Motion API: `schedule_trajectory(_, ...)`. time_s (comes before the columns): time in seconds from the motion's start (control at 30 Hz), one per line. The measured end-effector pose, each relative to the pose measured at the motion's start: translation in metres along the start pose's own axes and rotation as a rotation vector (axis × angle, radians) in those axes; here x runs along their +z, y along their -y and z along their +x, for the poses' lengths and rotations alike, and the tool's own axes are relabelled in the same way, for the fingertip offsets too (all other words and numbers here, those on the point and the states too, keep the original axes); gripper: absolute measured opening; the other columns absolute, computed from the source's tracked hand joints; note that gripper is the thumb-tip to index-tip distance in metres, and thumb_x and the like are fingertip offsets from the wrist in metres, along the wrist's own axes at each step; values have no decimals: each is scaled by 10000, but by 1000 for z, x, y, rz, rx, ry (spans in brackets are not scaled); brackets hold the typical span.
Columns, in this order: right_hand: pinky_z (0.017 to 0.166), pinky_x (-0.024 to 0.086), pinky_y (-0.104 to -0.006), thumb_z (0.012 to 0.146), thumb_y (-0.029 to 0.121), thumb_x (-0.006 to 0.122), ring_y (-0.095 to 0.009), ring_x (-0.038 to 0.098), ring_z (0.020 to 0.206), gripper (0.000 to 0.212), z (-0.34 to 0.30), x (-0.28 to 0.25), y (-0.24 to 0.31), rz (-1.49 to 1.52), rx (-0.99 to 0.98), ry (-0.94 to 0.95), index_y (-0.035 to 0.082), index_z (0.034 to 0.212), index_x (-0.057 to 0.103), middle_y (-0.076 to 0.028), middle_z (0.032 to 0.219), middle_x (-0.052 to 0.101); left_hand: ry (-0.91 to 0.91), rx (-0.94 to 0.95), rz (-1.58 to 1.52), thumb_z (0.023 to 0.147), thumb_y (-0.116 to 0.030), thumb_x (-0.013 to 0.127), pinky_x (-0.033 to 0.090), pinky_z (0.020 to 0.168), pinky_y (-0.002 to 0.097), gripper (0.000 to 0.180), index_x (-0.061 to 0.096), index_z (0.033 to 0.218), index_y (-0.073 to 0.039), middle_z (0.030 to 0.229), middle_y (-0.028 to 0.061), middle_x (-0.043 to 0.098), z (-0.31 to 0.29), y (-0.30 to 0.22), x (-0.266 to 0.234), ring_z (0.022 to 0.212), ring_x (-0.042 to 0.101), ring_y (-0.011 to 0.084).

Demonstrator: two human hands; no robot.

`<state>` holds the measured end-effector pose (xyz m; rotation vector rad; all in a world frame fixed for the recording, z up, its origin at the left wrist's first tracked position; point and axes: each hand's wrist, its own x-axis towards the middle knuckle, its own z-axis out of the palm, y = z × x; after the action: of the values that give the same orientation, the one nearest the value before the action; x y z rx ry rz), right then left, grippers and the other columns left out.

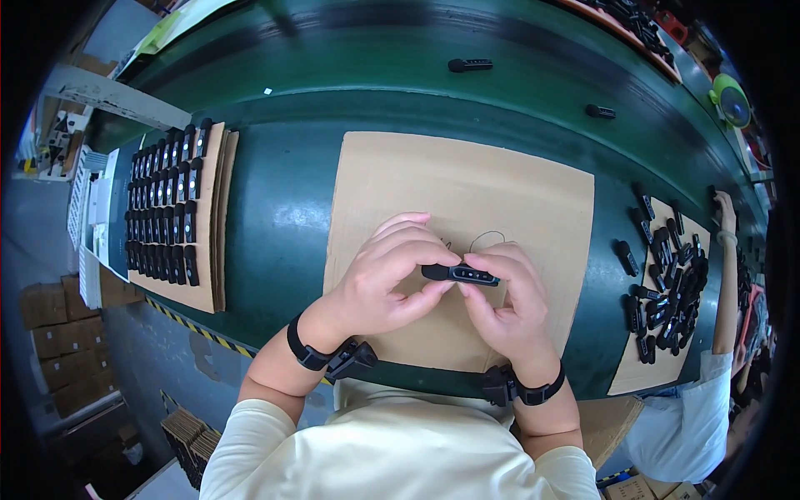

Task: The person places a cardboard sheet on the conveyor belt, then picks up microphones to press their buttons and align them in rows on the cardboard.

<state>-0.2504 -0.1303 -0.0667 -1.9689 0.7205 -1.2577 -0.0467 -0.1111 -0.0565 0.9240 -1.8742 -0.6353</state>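
Over cardboard sheet [500, 179] on green bench, we see small black part [461, 273] lying left-right, L hand [385, 279] & R hand [508, 304] fingers pinched on its opposite ends.

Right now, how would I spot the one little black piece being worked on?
Find the big cardboard sheet mid-table. Above it, both hands, left and right, pinch a small black part. Unlike the rowed parts or the loose pile, it's held.
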Motion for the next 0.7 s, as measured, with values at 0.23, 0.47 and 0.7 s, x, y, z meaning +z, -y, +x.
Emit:
schedule_trajectory(0.23,745,506,-322,782,-90,737,-240,629,871,331,-1,0,-3,26,-11,2,3,1084,635,-140,990,652,-19,-49,-48,770,-15,757,444,1025,520,279,656,1030,-27,969,97,701,1,0,0,892,674,259)
schedule_trajectory(0.47,780,506,-331,787,-82,748,-242,632,919,309,-1,1,0,91,8,-43,22,1049,622,-134,1006,662,-26,-26,6,755,-29,767,441,1024,501,283,660,1016,-40,998,101,686,0,1,1,939,655,275)
schedule_trajectory(0.7,771,502,-335,787,-57,762,-236,633,912,318,-3,2,1,89,-31,-34,36,1055,619,-127,1020,670,45,-69,42,721,-32,764,438,1023,486,287,671,992,-51,1089,120,660,0,1,9,1003,631,304)
